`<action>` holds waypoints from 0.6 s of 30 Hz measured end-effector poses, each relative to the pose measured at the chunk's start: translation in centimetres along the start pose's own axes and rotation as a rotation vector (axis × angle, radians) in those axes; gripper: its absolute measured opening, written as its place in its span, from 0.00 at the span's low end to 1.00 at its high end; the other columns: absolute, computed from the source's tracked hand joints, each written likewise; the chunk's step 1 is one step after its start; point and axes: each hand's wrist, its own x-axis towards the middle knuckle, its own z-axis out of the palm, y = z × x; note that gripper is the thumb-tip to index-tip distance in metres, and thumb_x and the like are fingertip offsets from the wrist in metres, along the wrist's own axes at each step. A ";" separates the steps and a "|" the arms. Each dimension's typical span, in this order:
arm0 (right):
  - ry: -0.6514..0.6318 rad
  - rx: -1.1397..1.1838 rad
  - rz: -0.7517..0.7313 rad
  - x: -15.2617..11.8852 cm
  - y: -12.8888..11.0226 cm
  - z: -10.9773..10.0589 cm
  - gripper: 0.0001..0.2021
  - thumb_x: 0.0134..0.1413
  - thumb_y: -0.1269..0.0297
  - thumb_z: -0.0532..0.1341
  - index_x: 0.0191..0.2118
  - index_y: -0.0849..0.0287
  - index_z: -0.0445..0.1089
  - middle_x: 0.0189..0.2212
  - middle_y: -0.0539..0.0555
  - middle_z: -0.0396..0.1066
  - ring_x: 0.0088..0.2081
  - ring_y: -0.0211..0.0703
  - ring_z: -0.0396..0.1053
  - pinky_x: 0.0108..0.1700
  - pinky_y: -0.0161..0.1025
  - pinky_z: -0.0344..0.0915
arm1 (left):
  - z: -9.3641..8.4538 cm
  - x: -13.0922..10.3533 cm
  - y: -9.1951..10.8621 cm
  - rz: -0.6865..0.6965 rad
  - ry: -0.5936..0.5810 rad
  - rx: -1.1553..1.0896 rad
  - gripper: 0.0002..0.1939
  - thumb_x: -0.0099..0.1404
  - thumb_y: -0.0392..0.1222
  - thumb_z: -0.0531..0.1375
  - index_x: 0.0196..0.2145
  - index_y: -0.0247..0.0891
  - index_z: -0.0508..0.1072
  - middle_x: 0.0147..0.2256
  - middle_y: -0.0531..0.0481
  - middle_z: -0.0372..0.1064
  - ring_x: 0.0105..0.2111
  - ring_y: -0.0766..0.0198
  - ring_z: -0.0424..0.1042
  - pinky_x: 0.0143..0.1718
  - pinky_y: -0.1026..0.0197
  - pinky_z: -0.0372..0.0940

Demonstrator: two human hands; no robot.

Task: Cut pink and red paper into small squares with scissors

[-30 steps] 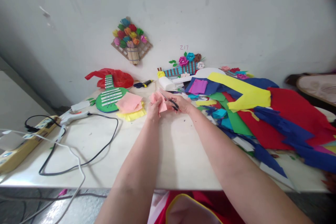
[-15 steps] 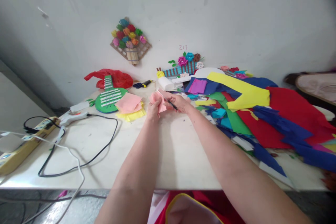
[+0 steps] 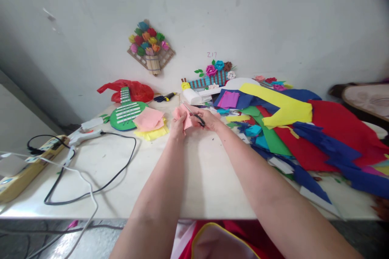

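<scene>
Pinched in my left hand (image 3: pixel 178 124) is a piece of pink crepe paper (image 3: pixel 187 123), bunched and folded. My right hand (image 3: pixel 208 119) is closed around the dark handles of a pair of scissors (image 3: pixel 199 120). The metal blades point up and left, across the pink paper. More pink paper lies behind my right hand, partly hidden by it. To the left, a pink sheet (image 3: pixel 149 119) rests on yellow paper (image 3: pixel 156 133), overlapping a green guitar-shaped craft (image 3: pixel 127 114) with white strips.
Coloured paper and felt, including a yellow piece (image 3: pixel 281 107) and a red sheet (image 3: pixel 343 133), cover the right side. At left lie a glue gun (image 3: pixel 86 136), its black cord and a power strip (image 3: pixel 30 170). Yellow-black pliers (image 3: pixel 167 97) lie near the wall.
The scissors have turned slightly in my right hand and their handle loop shows more. My left hand stays on the pink paper, almost unmoved.
</scene>
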 end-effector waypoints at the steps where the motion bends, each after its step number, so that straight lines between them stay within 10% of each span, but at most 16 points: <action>1: -0.005 -0.010 -0.015 0.0 0.0 0.0 0.18 0.44 0.56 0.65 0.39 0.60 0.68 0.15 0.41 0.62 0.14 0.30 0.55 0.14 0.29 0.51 | 0.0 0.0 0.0 0.002 0.000 -0.001 0.07 0.52 0.39 0.67 0.28 0.38 0.72 0.32 0.44 0.75 0.39 0.52 0.76 0.31 0.60 0.71; 18: 0.038 -0.053 -0.045 0.7 1.0 -0.3 0.14 0.43 0.55 0.65 0.28 0.59 0.66 0.14 0.42 0.61 0.14 0.30 0.54 0.14 0.31 0.51 | 0.1 -0.3 0.1 0.001 -0.002 -0.005 0.09 0.51 0.40 0.68 0.29 0.37 0.73 0.33 0.42 0.75 0.40 0.50 0.76 0.31 0.59 0.71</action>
